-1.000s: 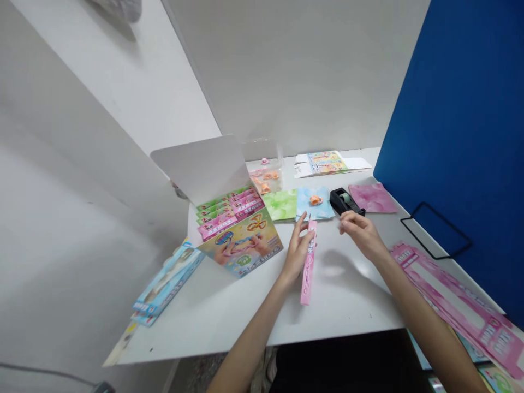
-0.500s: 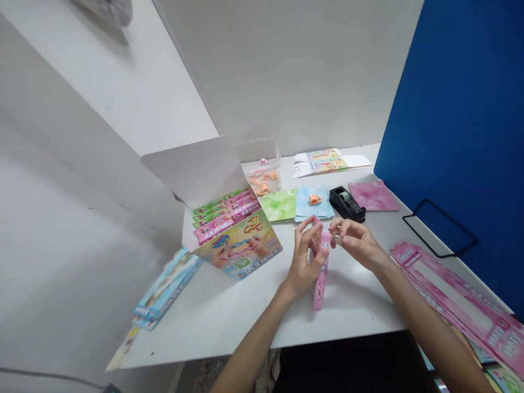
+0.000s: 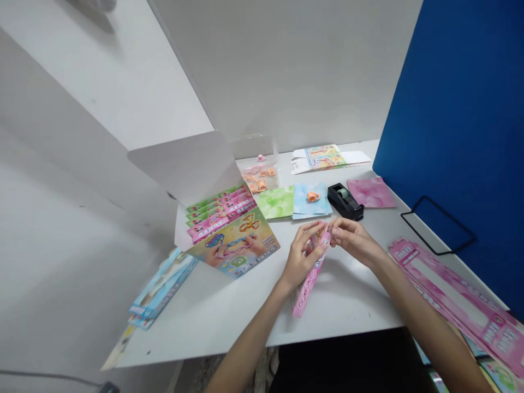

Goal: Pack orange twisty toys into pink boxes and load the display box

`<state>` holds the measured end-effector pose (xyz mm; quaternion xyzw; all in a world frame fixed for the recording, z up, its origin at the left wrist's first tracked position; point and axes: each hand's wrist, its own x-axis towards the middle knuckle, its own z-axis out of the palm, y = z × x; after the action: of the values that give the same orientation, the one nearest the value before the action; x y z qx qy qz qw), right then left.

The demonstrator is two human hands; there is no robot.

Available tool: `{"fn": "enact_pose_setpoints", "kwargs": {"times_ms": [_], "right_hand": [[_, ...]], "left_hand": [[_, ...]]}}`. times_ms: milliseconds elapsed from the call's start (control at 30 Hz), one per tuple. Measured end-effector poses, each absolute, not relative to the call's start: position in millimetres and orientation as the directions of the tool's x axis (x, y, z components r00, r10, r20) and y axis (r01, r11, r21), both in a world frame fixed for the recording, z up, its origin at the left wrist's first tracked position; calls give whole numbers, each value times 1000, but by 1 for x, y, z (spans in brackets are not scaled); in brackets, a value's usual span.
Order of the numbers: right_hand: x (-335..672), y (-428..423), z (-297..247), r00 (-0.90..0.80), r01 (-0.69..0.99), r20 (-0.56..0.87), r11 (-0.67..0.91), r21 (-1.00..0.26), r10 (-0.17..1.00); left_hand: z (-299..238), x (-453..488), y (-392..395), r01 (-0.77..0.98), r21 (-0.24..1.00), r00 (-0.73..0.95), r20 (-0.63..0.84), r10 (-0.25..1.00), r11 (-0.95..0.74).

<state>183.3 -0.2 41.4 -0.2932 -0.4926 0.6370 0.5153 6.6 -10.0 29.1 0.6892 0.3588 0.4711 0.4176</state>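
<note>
My left hand (image 3: 302, 256) is closed around a slim pink printed box (image 3: 309, 286), which leans with its lower end toward me, over the white table. At the box's upper end, the fingers of my right hand (image 3: 352, 239) are pinched together against its edge. Whether a bit of clear tape lies under those fingertips is hidden. Just beyond my hands sits a black tape dispenser (image 3: 346, 202). To its left, an orange coiled piece (image 3: 313, 196) rests on a stack of blue cards (image 3: 301, 206).
An open display box (image 3: 241, 248) holds several pink and green packs. Blue flat boxes (image 3: 161, 292) lie left; pink flat boxes (image 3: 450, 295) lie right. Behind are a clear bag of orange pieces (image 3: 260, 177), green cards (image 3: 276, 203), pink cards (image 3: 371, 192) and folded cartons (image 3: 323, 158). A blue panel (image 3: 458, 120) borders the right.
The pink box has tilted, its lower end swinging left. My right fingers, earlier apart from it with a small clear piece, now touch its upper end. The view has shifted slightly.
</note>
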Motion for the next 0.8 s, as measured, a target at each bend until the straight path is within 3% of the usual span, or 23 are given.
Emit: {"fn": "enact_pose_setpoints", "kwargs": {"times_ms": [800], "right_hand": [[184,3,37,-278,-315,136,44,-948,951]], "left_hand": [[25,6,-7,84,909,311,366,877,-409]]}}
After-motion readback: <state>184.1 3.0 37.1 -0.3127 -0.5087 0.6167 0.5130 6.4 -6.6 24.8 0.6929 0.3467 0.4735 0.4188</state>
